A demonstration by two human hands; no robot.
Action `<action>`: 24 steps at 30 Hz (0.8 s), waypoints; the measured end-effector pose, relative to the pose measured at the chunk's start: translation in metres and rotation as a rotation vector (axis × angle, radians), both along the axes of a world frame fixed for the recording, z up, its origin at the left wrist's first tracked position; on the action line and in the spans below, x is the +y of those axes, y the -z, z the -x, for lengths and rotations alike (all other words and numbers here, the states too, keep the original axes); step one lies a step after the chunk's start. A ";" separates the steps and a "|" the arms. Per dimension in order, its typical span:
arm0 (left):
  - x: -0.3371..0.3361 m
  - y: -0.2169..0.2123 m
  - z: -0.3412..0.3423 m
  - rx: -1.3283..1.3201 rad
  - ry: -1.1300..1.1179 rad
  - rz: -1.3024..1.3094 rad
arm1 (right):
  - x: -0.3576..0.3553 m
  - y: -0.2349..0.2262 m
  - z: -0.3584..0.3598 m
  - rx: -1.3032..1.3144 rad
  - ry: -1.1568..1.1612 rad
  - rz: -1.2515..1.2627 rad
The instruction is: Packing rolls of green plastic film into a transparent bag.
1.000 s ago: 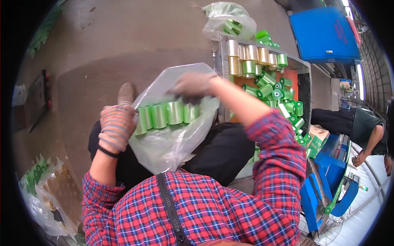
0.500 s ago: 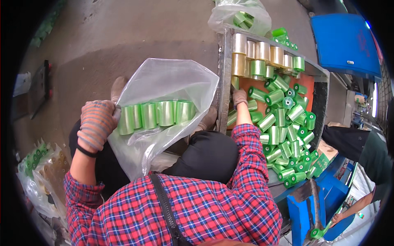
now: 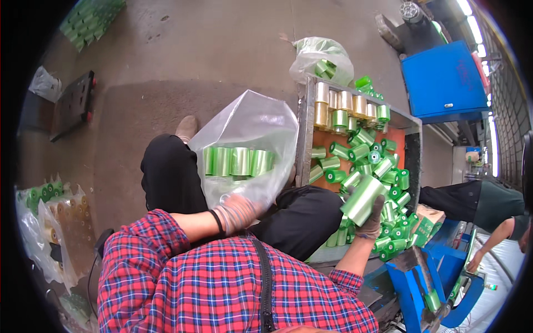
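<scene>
A shiny green foil roll is gripped in the gloved right hand above the tray of loose rolls, while a clear plastic bag, part-filled with a row of rolls, is pinched at its lower edge by the left hand so that it is kept upright.

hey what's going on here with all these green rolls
A seated person in a red plaid shirt is handling shiny green cylindrical rolls. The gloved right hand grips one green roll above a metal tray heaped with similar rolls. The gloved left hand holds a clear plastic bag on the lap, with a row of green rolls already inside.
</scene>
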State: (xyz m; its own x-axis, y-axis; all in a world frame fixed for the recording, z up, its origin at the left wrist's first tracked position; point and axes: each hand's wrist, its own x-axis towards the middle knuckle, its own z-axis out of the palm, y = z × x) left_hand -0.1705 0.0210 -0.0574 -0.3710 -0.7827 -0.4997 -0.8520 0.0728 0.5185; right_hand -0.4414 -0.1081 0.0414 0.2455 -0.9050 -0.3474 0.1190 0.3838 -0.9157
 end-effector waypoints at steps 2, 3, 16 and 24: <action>0.008 -0.004 0.012 0.091 0.171 0.040 | 0.011 -0.013 -0.054 -0.141 -0.147 -0.160; 0.011 0.007 0.013 0.143 0.167 0.120 | 0.012 -0.005 -0.085 -0.101 -0.279 -0.149; 0.000 -0.005 -0.001 0.229 0.144 -0.185 | -0.026 0.232 -0.196 1.392 -0.475 -0.210; -0.022 0.005 -0.027 0.108 -0.016 0.045 | -0.040 0.219 -0.174 1.634 -0.881 0.041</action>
